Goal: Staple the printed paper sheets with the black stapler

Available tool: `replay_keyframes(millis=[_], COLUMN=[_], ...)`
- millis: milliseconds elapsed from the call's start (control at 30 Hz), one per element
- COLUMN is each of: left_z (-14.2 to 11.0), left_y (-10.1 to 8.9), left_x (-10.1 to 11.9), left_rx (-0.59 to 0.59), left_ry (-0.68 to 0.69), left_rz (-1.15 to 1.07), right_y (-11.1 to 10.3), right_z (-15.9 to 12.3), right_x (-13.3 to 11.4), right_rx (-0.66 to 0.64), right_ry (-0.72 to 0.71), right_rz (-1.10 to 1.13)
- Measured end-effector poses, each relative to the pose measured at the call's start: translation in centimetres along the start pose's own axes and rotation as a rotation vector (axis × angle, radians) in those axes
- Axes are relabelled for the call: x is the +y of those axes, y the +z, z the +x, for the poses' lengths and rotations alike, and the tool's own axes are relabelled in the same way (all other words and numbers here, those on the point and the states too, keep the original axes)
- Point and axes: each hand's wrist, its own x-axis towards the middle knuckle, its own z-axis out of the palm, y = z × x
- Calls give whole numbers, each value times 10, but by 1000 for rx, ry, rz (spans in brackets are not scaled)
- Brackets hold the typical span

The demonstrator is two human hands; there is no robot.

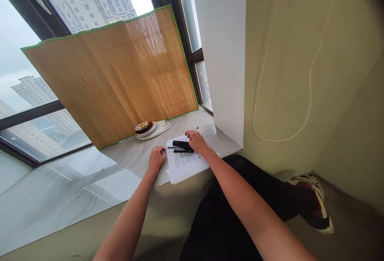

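Observation:
A black stapler (182,146) lies across printed sheets of paper (187,169), its top arm raised from the base so that the metal staple channel shows at the left. My right hand (196,141) is at the stapler's right end with its fingers curled over it; the thumb is hidden. Beside the left edge of the paper, my left hand (157,158) rests on the sill with bent fingers. A small dark bit shows at its fingertips, too small to name.
Stacked plates (148,131) stand on the grey stone windowsill (126,149) behind the paper. A green-edged bamboo mat (120,77) leans against the window. At the right, a beaded cord (310,81) hangs on the wall. My bent leg (255,181) is below the sill.

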Motion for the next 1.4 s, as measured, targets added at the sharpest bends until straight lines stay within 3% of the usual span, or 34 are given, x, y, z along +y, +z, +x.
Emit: replay_keyframes(millis=[367,533,667,933,1400], left_z=[7,3,2,2,2], left_y=[0,-5,-8,-6,-12], left_x=[11,16,17,14,17], left_rx=[6,28,52,37,16], left_ry=[-19,-10,3,12,142], left_rz=[-16,-41,-51,-72,-141], right_y=[6,7,10,14,13], right_z=[2,-5,-9,-7,-10], right_x=[-2,-3,-2,-2,-10], right_rx=[48,-141,-260,-261,-237], right_ry=[-23,-149,-172,-189,-153], right_rz=[88,-6,-115,-112,-112])
